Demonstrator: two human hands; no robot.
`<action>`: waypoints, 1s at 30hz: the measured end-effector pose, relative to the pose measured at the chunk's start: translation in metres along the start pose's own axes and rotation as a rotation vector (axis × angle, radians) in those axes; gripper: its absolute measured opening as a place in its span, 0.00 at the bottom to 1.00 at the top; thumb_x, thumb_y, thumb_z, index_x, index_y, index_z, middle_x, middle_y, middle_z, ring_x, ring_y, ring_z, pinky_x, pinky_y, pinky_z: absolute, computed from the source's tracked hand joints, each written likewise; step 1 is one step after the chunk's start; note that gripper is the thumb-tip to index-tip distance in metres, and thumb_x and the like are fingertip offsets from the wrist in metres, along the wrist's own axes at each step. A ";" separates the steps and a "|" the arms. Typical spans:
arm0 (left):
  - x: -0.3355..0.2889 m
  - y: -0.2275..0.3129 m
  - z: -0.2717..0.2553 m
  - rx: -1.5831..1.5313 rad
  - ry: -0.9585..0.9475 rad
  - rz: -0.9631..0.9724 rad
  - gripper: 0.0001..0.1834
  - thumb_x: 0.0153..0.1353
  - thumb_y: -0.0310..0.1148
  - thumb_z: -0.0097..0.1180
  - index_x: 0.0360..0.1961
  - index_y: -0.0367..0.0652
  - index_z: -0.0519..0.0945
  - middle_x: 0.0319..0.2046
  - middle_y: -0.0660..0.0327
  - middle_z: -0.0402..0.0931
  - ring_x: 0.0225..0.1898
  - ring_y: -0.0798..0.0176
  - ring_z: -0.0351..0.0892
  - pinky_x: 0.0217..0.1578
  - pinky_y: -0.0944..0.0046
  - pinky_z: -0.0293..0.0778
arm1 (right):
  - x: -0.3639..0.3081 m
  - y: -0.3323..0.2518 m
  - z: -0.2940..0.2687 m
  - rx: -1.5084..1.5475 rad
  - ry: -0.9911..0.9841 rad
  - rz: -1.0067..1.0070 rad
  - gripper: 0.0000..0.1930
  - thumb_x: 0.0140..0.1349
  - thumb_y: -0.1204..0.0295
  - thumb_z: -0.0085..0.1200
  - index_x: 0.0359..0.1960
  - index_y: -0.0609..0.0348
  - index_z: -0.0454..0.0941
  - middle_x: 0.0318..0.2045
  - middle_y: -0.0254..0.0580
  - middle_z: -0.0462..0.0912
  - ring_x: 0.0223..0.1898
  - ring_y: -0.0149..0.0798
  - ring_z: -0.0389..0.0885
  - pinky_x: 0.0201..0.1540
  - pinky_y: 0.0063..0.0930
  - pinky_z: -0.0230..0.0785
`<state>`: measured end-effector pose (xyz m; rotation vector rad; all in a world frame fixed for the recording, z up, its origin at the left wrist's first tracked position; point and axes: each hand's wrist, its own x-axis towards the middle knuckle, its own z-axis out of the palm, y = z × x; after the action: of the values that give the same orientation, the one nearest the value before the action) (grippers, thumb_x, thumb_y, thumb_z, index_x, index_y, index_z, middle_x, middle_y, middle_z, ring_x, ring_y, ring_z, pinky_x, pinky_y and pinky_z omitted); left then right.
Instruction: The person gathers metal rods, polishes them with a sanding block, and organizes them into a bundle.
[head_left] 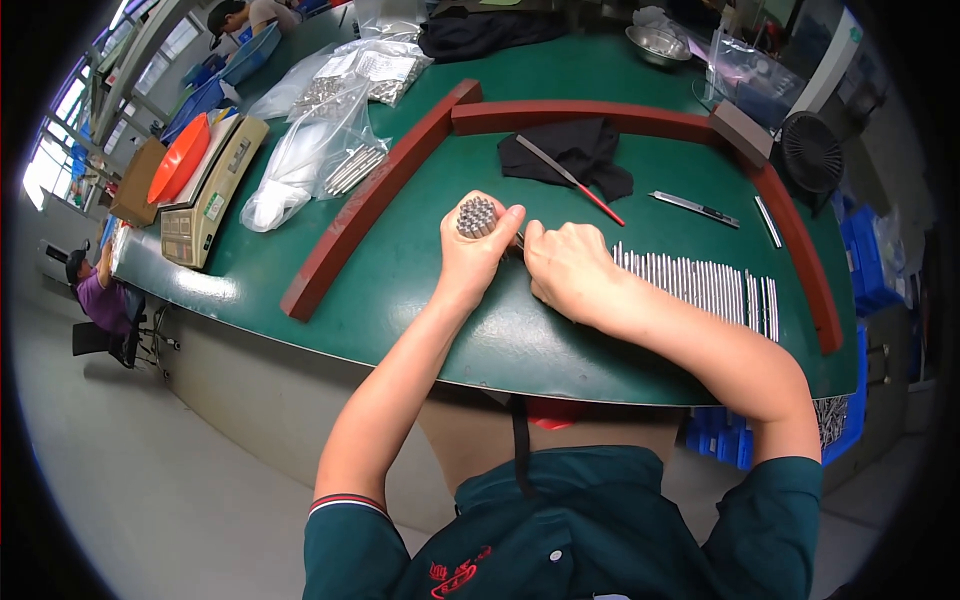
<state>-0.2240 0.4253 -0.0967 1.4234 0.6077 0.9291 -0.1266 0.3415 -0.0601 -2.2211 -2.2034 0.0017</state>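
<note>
My left hand (pixel 470 262) is wrapped round a bundle of thin metal rods (pixel 477 217), whose round ends show above the fist. My right hand (pixel 570 268) is closed close beside it, with the fingers curled toward the left hand. A small dark bit of metal shows between the two hands; what the right fingers grip is hidden. To the right, a row of metal rods (pixel 705 283) lies side by side on the green table (pixel 480 345), partly behind my right forearm.
A red-brown wooden frame (pixel 385 195) borders the work area. Inside it lie a black cloth (pixel 585 150), a file with a red handle (pixel 597 203), a utility knife (pixel 695 208) and a loose rod (pixel 768 222). Left stand plastic bags (pixel 300 165) and a scale (pixel 215 190); right, a fan (pixel 811 150).
</note>
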 end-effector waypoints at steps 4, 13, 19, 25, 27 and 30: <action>0.001 0.000 0.003 -0.024 0.018 0.032 0.10 0.49 0.28 0.58 0.18 0.41 0.68 0.14 0.67 0.68 0.16 0.77 0.67 0.17 0.76 0.62 | 0.014 0.001 -0.013 -0.045 -0.195 -0.050 0.09 0.40 0.72 0.51 0.25 0.61 0.77 0.25 0.41 0.78 0.31 0.40 0.79 0.29 0.28 0.71; 0.001 0.000 0.001 -0.096 0.057 0.010 0.10 0.50 0.28 0.58 0.20 0.42 0.68 0.15 0.67 0.69 0.17 0.76 0.68 0.19 0.76 0.64 | 0.004 0.011 -0.002 0.054 0.017 0.047 0.12 0.39 0.72 0.46 0.23 0.72 0.69 0.16 0.54 0.75 0.21 0.50 0.77 0.26 0.37 0.69; 0.001 -0.001 -0.001 -0.111 0.072 0.017 0.10 0.50 0.30 0.57 0.20 0.43 0.68 0.16 0.67 0.70 0.18 0.75 0.69 0.21 0.76 0.65 | -0.003 0.032 0.003 0.305 0.124 -0.013 0.09 0.46 0.75 0.43 0.25 0.69 0.60 0.12 0.55 0.70 0.18 0.56 0.72 0.23 0.43 0.64; 0.002 -0.001 -0.002 -0.139 0.081 0.001 0.10 0.50 0.30 0.58 0.21 0.43 0.69 0.17 0.67 0.70 0.20 0.75 0.69 0.23 0.75 0.66 | -0.003 0.043 0.008 0.438 0.165 -0.035 0.11 0.50 0.76 0.41 0.32 0.71 0.58 0.16 0.55 0.72 0.21 0.54 0.74 0.27 0.41 0.65; 0.001 0.001 0.000 -0.146 0.089 -0.004 0.10 0.50 0.30 0.58 0.21 0.43 0.69 0.17 0.67 0.69 0.20 0.75 0.70 0.23 0.75 0.66 | -0.001 0.044 0.012 0.834 0.325 0.124 0.10 0.53 0.76 0.40 0.36 0.69 0.58 0.22 0.55 0.72 0.26 0.49 0.74 0.32 0.37 0.65; 0.002 -0.001 0.002 -0.119 0.065 -0.002 0.10 0.50 0.30 0.58 0.21 0.43 0.68 0.17 0.67 0.69 0.20 0.74 0.69 0.23 0.75 0.66 | 0.000 0.042 0.017 1.135 0.271 0.182 0.13 0.58 0.74 0.39 0.44 0.65 0.59 0.26 0.43 0.70 0.26 0.35 0.71 0.30 0.26 0.63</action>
<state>-0.2210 0.4253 -0.0970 1.2905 0.5922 0.9975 -0.0850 0.3409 -0.0773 -1.5809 -1.2787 0.7023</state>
